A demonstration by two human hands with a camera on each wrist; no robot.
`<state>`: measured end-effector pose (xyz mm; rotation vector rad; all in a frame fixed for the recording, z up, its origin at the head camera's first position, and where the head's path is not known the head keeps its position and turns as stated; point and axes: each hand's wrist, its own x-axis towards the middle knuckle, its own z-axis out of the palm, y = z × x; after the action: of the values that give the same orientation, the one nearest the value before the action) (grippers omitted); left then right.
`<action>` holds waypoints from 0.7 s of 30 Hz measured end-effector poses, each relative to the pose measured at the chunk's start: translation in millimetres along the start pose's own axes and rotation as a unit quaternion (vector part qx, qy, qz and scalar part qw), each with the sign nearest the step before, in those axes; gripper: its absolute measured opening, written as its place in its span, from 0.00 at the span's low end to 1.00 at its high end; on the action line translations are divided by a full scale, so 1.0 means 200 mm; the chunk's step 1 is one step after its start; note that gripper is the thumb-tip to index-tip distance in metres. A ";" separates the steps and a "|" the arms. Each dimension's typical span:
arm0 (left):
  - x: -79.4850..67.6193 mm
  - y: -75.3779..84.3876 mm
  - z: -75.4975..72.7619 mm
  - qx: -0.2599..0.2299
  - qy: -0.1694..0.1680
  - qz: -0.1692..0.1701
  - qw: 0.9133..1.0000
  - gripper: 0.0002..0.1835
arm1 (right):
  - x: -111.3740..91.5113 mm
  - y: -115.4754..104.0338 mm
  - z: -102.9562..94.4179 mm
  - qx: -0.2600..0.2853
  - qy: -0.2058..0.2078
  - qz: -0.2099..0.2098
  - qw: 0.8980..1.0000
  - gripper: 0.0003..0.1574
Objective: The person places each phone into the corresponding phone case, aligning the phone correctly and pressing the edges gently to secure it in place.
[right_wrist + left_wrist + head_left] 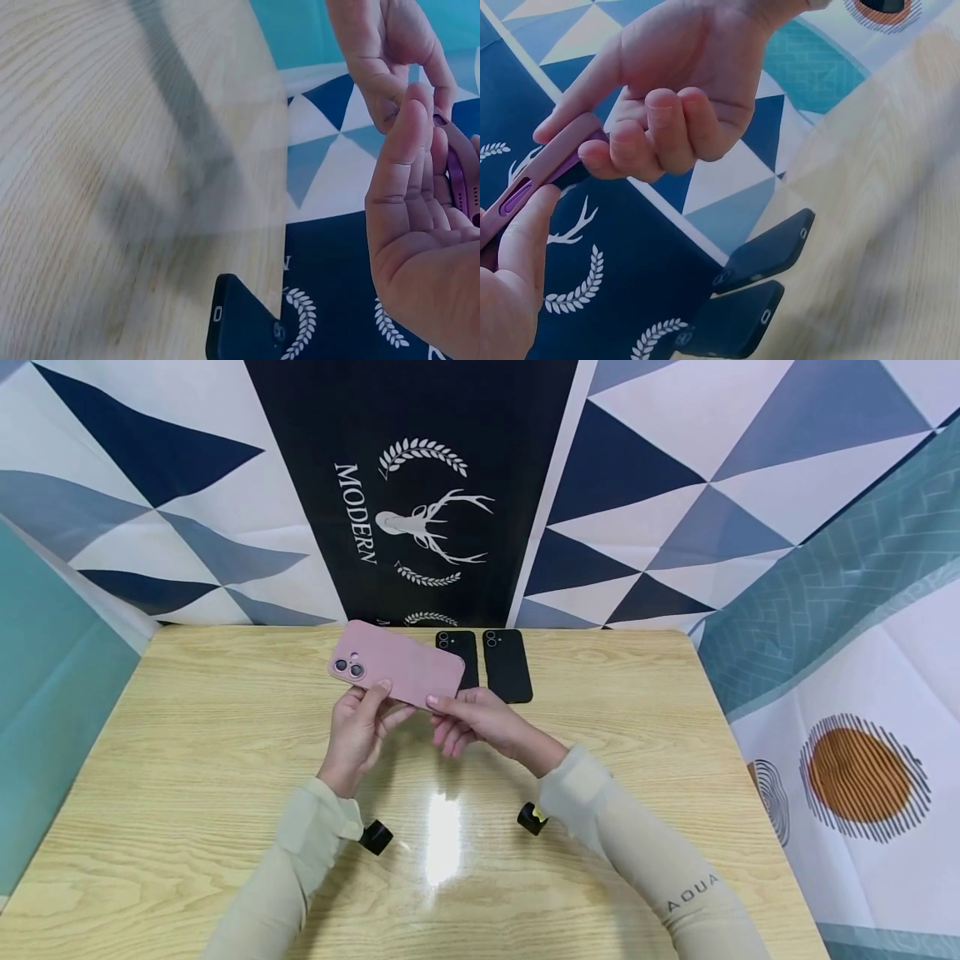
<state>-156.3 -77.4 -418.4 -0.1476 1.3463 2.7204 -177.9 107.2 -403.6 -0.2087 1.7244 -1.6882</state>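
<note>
A pink phone case (pixel 405 664) with two camera lenses showing is held tilted above the far part of the table. My left hand (pixel 356 731) pinches its lower long edge, thumb on the back. At the right end, my right hand (pixel 483 722) grips the corner between thumb and fingers. The right wrist view shows a purple phone (pixel 455 180) inside the case, its edge with small holes exposed. In the left wrist view a gap shows along the side between case and phone. The phone's screen side is hidden from the head view.
Two black phones or cased phones (pixel 507 668) lie side by side at the table's back edge, the left one (pixel 459 645) partly covered by the pink case. Black wrist-worn pieces (pixel 377 837) show beside both sleeves. A patterned cloth (pixel 637 485) hangs behind the wooden table (pixel 187 760).
</note>
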 end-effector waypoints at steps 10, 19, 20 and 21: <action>-0.02 -0.02 0.03 -0.032 0.012 0.033 0.999 0.08 | -0.01 -0.02 0.00 -0.002 -0.008 -0.005 1.000 0.19; -0.02 -0.03 0.05 -0.042 0.026 0.037 0.998 0.09 | -0.02 -0.03 0.03 0.016 0.014 -0.018 1.000 0.23; -0.02 -0.04 0.05 -0.043 0.027 0.036 0.998 0.09 | -0.02 -0.04 0.03 0.015 0.018 -0.019 1.000 0.23; -0.02 -0.04 0.05 -0.045 0.028 0.036 0.998 0.09 | -0.02 -0.04 0.03 0.016 0.021 -0.020 0.999 0.24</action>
<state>-151.3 -65.2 -417.3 -0.1867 1.2676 2.8591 -173.9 102.7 -394.9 -0.1955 1.7330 -1.7589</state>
